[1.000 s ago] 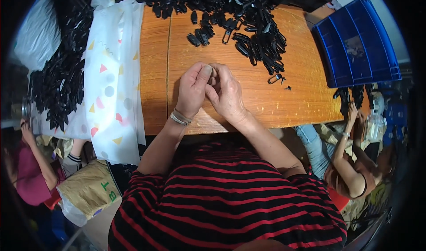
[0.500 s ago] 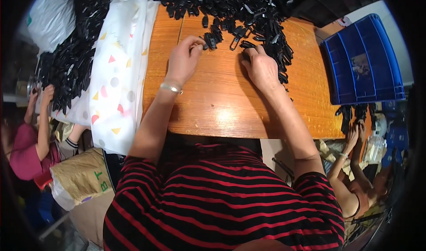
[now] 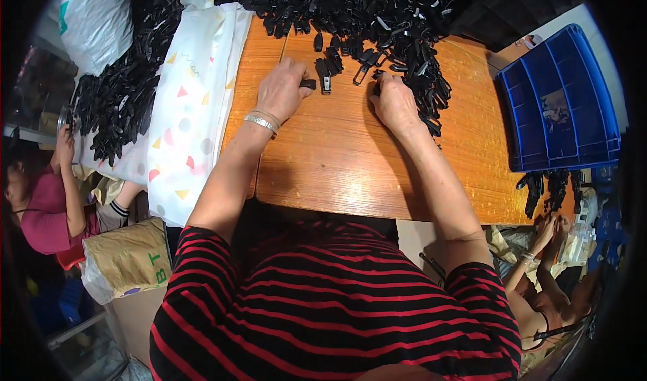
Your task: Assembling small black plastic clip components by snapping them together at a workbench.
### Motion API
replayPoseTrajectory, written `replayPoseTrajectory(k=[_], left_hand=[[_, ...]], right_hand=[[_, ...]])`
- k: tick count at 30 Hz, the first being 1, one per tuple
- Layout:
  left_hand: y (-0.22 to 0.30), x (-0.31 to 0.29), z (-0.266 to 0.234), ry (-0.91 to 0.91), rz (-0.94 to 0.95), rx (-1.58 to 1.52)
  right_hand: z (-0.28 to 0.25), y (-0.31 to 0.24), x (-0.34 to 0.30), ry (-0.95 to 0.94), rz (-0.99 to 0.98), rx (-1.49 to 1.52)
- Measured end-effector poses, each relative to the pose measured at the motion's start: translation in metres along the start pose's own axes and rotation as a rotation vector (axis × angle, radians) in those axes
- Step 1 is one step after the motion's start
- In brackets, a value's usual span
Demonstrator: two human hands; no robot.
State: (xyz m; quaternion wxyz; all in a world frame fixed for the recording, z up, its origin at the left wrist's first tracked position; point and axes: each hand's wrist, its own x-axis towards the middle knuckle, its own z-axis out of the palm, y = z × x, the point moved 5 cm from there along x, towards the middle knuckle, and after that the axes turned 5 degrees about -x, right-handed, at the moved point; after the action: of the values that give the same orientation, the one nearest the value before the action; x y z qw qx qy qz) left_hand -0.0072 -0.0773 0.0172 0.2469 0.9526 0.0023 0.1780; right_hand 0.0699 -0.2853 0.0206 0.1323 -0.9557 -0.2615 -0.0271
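Observation:
My left hand is closed around a small black oblong piece, whose rounded end sticks out past the thumb, just above the wooden table. To the right, my right hand has its fingers curled at the edge of the heap; a dark piece shows between thumb and fingers, mostly hidden. Between the hands lie loose black pieces, one with a silvery part and another framed like an open loop. A large heap of such black pieces covers the table's far side.
A white patterned sheet hangs over the left edge of the wooden table. Beyond it is another black heap with a person's hands. A blue crate stands at right, near another person's hands.
My left hand has drawn back slightly from the loose pieces, with a black piece now showing in its grip. My right hand stays by the heap's edge. The whole view has shifted slightly.

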Motion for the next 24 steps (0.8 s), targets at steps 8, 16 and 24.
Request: replayPoseTrajectory(k=[8, 16, 24], left_hand=[[0.001, -0.031, 0.003, 0.001, -0.155, -0.258], [-0.004, -0.055, 0.02, -0.109, -0.523, -1.251], [0.02, -0.064, 0.017, 0.047, -0.464, -1.59]], right_hand=[[-0.012, -0.018, -0.003, -0.006, -0.056, 0.028], [0.009, -0.045, -0.022, -0.055, 0.069, 0.942], [0.015, -0.071, -0.05, 0.156, 0.104, 1.532]])
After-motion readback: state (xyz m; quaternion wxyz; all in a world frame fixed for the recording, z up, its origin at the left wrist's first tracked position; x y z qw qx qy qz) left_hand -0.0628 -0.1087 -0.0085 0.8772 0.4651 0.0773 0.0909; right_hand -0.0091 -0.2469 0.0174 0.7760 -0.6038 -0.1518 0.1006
